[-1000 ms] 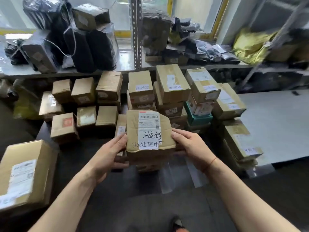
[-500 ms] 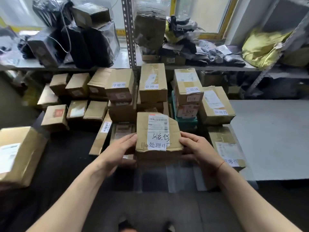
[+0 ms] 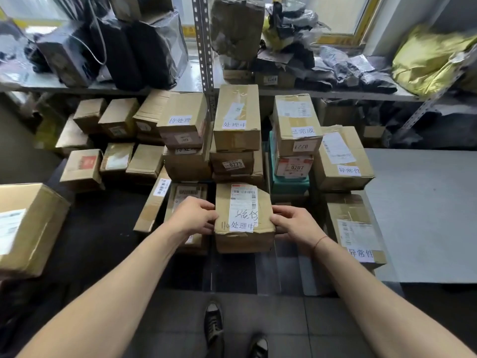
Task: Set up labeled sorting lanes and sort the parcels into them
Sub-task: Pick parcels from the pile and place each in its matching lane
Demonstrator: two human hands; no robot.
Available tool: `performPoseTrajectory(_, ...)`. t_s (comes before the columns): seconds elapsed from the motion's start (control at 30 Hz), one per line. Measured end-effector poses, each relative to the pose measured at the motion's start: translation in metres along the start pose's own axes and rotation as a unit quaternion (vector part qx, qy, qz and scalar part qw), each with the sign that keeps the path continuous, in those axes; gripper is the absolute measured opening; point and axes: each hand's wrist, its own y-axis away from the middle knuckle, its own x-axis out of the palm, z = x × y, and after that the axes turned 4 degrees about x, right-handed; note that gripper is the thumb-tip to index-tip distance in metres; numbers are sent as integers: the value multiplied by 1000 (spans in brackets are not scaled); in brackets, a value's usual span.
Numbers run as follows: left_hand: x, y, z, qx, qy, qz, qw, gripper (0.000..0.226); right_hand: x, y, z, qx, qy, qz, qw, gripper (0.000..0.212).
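Dark floor under shelving

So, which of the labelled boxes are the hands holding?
The front box marked 处理中 with handwriting, gripped by left hand and right hand.

A brown cardboard parcel sits upright front and centre, dented along its near edge, white shipping label on top with handwriting and a "处理中" tag. Behind it rise four labeled stacks: "待处理" box on the left, "处理中" box next, "已完成" box, then "异常件" box. Another "异常件" parcel lies flat at right.
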Motion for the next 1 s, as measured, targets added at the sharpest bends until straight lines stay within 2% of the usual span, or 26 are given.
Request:
performPoseTrajectory(0.13,11,-15,2,-12,-93,-25,995,36,3,-18,-7,-16,181,-61,982,40)
performPoseTrajectory(0.27,19,-32,7,-2,-222,-39,974,15,8,-30,-3,12,271,-73,960,39)
performPoseTrajectory(0.47,24,-53,16,-6,-310,-51,949,10,18,-47,-1,36,326,-87,941,41)
performPoseTrajectory(0.7,28,-55,5,-20,-353,-1,935,18,25,-60,-1,59,385,-100,916,20)
performPoseTrajectory(0.87,30,-55,3,-45,-322,-2,946,19,24,-69,3,94,360,-85,924,35)
performPoseTrajectory(0.93,28,-57,-1,-74,-285,18,955,24,21,-71,7,122,296,-72,945,43)
performPoseTrajectory(1.0,26,-60,-3,-106,-209,41,971,33,17,-70,10,175,184,-49,966,45)
